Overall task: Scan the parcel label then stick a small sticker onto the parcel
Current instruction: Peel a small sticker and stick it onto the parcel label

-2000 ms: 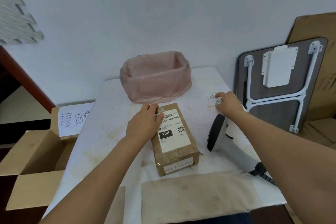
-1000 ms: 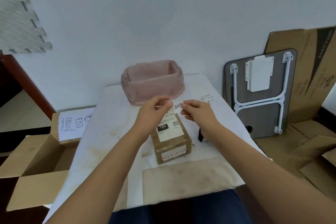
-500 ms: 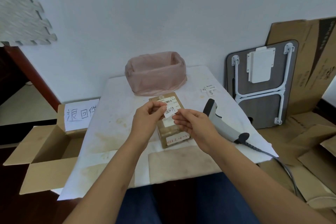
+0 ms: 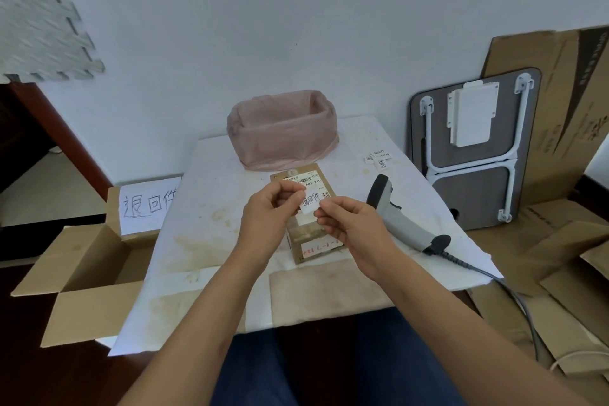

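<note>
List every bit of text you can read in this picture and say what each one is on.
"退回件": handwritten paper sign on the open cardboard box.
"退回件": small sticker pinched by the left hand and right hand.
"A03-210": shipping label on the parcel.
Red marks on the parcel's front label: unreadable.
Loose stickers on the table: too small.

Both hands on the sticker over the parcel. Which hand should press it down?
Probably right. The right hand pinches the small sticker at its lower right edge, directly above the parcel. The left hand pinches its top left corner, apparently peeling.
</note>
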Available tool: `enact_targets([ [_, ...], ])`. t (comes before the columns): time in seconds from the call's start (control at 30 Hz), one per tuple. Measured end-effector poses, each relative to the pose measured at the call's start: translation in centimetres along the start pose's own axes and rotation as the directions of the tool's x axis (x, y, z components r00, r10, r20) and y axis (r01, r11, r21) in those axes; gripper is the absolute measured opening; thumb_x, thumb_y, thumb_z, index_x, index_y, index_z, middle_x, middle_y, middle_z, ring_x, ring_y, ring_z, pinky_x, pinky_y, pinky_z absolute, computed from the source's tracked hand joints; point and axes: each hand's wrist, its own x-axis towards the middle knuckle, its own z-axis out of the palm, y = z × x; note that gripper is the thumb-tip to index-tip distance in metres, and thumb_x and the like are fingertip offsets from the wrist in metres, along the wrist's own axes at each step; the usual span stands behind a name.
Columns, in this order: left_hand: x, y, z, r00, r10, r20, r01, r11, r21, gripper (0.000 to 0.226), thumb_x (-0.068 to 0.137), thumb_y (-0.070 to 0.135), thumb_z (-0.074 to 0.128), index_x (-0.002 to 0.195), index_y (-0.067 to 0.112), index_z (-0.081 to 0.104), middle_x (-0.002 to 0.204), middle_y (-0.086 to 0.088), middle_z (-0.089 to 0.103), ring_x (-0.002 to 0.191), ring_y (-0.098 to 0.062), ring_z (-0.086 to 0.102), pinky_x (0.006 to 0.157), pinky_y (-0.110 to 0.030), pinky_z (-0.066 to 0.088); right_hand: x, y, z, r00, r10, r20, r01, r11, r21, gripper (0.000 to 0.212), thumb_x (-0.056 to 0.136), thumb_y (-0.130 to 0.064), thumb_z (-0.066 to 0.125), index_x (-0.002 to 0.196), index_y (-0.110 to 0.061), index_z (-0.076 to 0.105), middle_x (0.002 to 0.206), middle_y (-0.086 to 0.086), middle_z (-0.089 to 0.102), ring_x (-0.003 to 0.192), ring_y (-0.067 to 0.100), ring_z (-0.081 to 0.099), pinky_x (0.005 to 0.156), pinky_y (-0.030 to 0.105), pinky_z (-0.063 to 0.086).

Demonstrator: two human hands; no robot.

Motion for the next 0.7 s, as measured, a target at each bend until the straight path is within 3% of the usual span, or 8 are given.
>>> enact_targets([
  [0.17,-0.1,-0.1,0.3,0.985,0.171,-0.019,-0.159,0.95,0.268,0.015,0.089,0.015,0.066,0.099,0.026,0.07,0.101,0.012,0.067,0.089,-0.002,0.06,0.084,-0.02,0.051,-0.1,0.2,-0.2,1.0,-0.011,-0.013,0.011,1.0,0.003,0.01,0.09,-0.015,0.065,0.09,-0.009,0.072,0.081,0.005,0.072,0.073,0.012,0.063,0.069,0.019,0.053],
  [0.2,-0.1,-0.2,0.2,0.961,0.276,-0.005,-0.253,0.888,0.384,0.017,0.089,0.013,0.066,0.1,0.026,0.07,0.105,0.013,0.063,0.094,-0.004,0.055,0.087,-0.014,0.045,-0.1,0.2,-0.2,0.999,-0.02,-0.024,0.02,1.0,-0.005,0.01,0.09,-0.015,0.065,0.089,-0.009,0.072,0.081,0.005,0.072,0.073,0.012,0.063,0.069,0.019,0.053],
  [0.27,-0.1,-0.6,0.0,0.857,0.505,0.099,-0.451,0.644,0.619,0.016,0.088,0.012,0.065,0.1,0.023,0.07,0.109,0.009,0.059,0.102,-0.007,0.046,0.085,-0.013,0.033,-0.1,0.2,-0.2,0.997,-0.049,-0.052,0.047,0.998,-0.031,0.01,0.09,-0.015,0.065,0.086,-0.01,0.072,0.079,0.005,0.071,0.072,0.012,0.062,0.067,0.018,0.053],
  [0.33,-0.3,-1.0,0.0,0.771,0.592,0.232,-0.547,0.43,0.718,0.011,0.09,0.018,0.065,0.098,0.024,0.07,0.105,0.008,0.062,0.102,-0.011,0.046,0.081,-0.021,0.025,-0.1,0.2,-0.2,0.994,-0.091,-0.066,0.086,0.993,-0.078,0.011,0.09,-0.014,0.064,0.083,-0.011,0.072,0.078,0.006,0.071,0.071,0.012,0.062,0.064,0.017,0.052],
  [0.37,-0.5,-1.2,0.1,0.767,0.59,0.254,-0.552,0.403,0.73,0.01,0.09,0.021,0.066,0.098,0.025,0.071,0.102,0.009,0.063,0.101,-0.011,0.047,0.08,-0.022,0.023,-0.1,0.2,-0.2,0.992,-0.112,-0.065,0.104,0.989,-0.105,0.011,0.09,-0.013,0.064,0.084,-0.011,0.073,0.079,0.006,0.071,0.072,0.012,0.063,0.065,0.017,0.052],
  [0.5,-0.7,-1.6,0.4,0.844,0.517,0.145,-0.449,0.531,0.718,0.013,0.088,0.027,0.067,0.1,0.031,0.073,0.099,0.013,0.065,0.099,-0.01,0.048,0.081,-0.026,0.025,-0.1,0.5,-0.2,0.977,-0.202,-0.067,0.182,0.955,-0.234,0.01,0.088,-0.012,0.065,0.087,-0.016,0.074,0.081,0.003,0.074,0.077,0.012,0.068,0.072,0.027,0.055],
  [0.57,-0.8,-1.4,0.6,0.902,0.412,0.131,-0.4,0.683,0.611,0.015,0.09,0.027,0.066,0.102,0.031,0.073,0.101,0.015,0.066,0.1,-0.008,0.051,0.086,-0.029,0.035,-0.1,0.7,-0.1,0.958,-0.281,-0.064,0.243,0.906,-0.347,0.01,0.087,-0.013,0.066,0.088,-0.017,0.075,0.082,0.001,0.075,0.078,0.013,0.069,0.074,0.03,0.057],
  [0.7,-1.3,-0.5,1.0,0.975,0.205,0.089,-0.223,0.913,0.341,0.015,0.089,0.025,0.067,0.098,0.035,0.074,0.096,0.019,0.071,0.087,0.004,0.06,0.074,-0.004,0.041,0.0,0.7,0.1,0.913,-0.404,-0.053,0.315,0.781,-0.539,0.009,0.087,-0.015,0.065,0.087,-0.019,0.073,0.088,-0.006,0.072,0.084,0.003,0.065,0.074,0.016,0.051],
])
